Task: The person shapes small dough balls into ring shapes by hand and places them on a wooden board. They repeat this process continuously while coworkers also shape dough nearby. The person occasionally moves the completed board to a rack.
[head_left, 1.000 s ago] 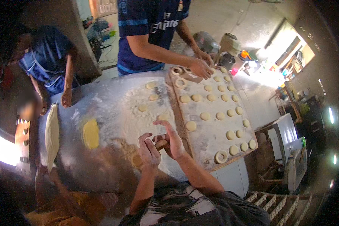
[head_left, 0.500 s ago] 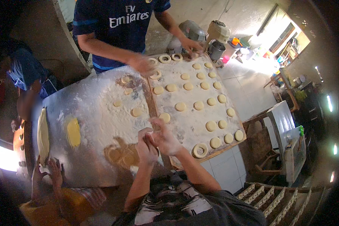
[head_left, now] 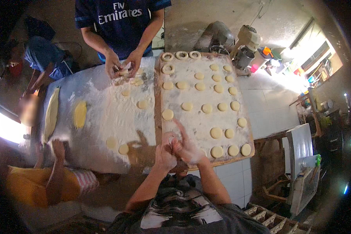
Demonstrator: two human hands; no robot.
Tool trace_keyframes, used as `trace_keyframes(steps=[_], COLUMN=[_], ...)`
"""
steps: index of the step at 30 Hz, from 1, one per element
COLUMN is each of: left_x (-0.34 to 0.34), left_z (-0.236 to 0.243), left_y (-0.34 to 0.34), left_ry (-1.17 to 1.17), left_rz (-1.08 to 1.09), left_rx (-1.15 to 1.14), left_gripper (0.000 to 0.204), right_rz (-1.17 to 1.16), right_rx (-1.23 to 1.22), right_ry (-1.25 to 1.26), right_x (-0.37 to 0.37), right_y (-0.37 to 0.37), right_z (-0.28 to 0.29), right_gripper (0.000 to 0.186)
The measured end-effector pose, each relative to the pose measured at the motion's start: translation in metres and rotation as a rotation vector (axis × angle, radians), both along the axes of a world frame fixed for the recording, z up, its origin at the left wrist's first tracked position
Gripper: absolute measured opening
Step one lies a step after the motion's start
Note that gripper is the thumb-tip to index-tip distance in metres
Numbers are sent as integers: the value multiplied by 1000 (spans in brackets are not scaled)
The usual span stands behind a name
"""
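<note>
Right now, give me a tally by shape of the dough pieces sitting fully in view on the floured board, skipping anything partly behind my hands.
Dough rings: 4
Dough discs: 21
Total: 25

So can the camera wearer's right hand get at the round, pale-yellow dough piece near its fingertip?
Probably yes: the right hand, close against the left hand, points near that dough piece, with nothing visible blocking the way.
</note>
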State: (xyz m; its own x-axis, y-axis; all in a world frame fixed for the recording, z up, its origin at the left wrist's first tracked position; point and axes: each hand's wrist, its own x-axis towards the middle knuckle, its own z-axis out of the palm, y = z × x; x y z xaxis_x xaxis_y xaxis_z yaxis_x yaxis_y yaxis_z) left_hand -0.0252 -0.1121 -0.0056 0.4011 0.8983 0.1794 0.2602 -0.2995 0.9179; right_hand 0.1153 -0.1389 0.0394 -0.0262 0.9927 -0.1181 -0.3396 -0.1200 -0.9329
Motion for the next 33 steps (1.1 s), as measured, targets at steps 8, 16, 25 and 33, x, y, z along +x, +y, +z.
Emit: trace_keyframes(steps=[8, 16, 25, 33], left_x=[10, -10, -12, 13], left_z=[-1, 8, 0, 15], left_y=[-7, -16, 14, 113], left_ry=[224, 787, 732, 760], left_rz=[131, -54, -36, -91], left_rx=[93, -85, 114, 386], left_gripper=[57, 89, 78, 41], right_rz=[-188, 149, -194, -260], right_rx=[-93, 9, -296, -300], right_ry=[-403, -1230, -1085, -1604], right_x=[0, 16, 58, 126], right_y=[-5, -13, -19, -24], right_z=[-44, -38, -13, -52], right_gripper=[78, 82, 60, 30])
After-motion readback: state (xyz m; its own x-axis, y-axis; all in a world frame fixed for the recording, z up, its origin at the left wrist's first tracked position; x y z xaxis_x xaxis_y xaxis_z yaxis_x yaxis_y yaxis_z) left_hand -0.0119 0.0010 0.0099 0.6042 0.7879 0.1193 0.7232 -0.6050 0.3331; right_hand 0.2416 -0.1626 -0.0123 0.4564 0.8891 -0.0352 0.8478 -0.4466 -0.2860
